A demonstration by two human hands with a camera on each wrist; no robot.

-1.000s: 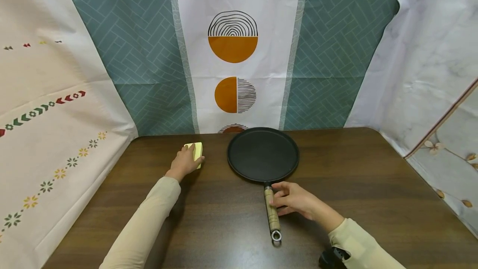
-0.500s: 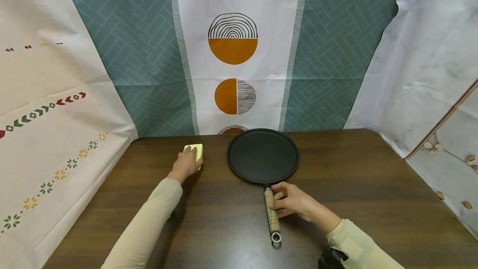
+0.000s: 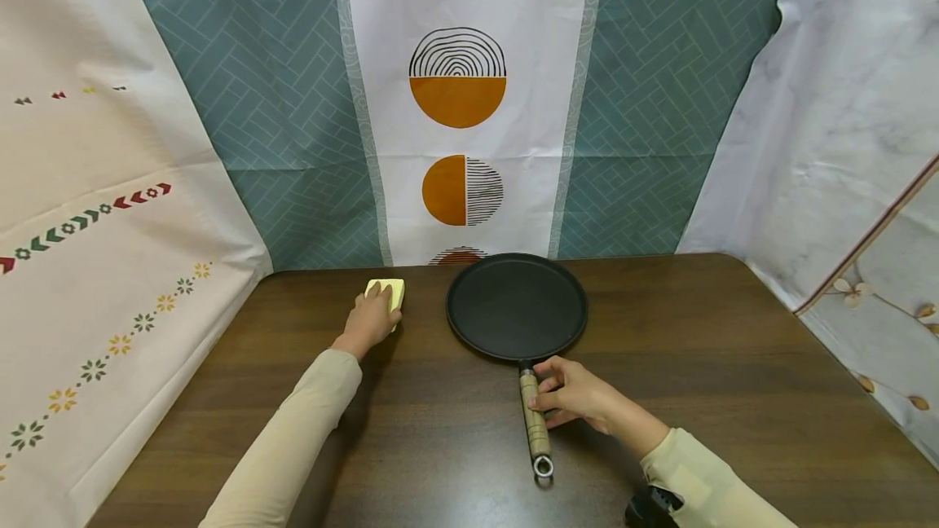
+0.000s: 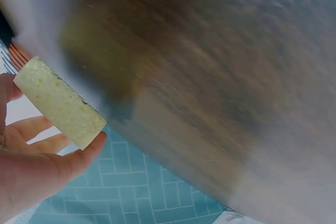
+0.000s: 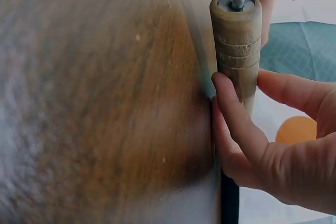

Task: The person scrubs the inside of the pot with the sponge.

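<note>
A yellow sponge (image 3: 396, 292) is at the back left of the table, gripped by my left hand (image 3: 369, 319). In the left wrist view, the sponge (image 4: 60, 103) sits between the thumb and fingertips. A flat, round black crepe pan (image 3: 517, 306) lies to its right, its wooden handle (image 3: 534, 415) pointing toward me. My right hand (image 3: 579, 395) pinches the handle near the pan's disc. The right wrist view shows thumb and fingers on opposite sides of the handle (image 5: 239, 45), with a metal ring at its end.
The brown wooden table (image 3: 433, 446) runs back to a patterned cloth backdrop (image 3: 469, 104). Cream cloth (image 3: 110, 267) hangs along the left side and marbled white cloth (image 3: 844, 145) along the right. A black band (image 3: 651, 505) is at the right wrist.
My left hand has shifted slightly to the right with the sponge. The right hand and the crepe pan stay in place.
</note>
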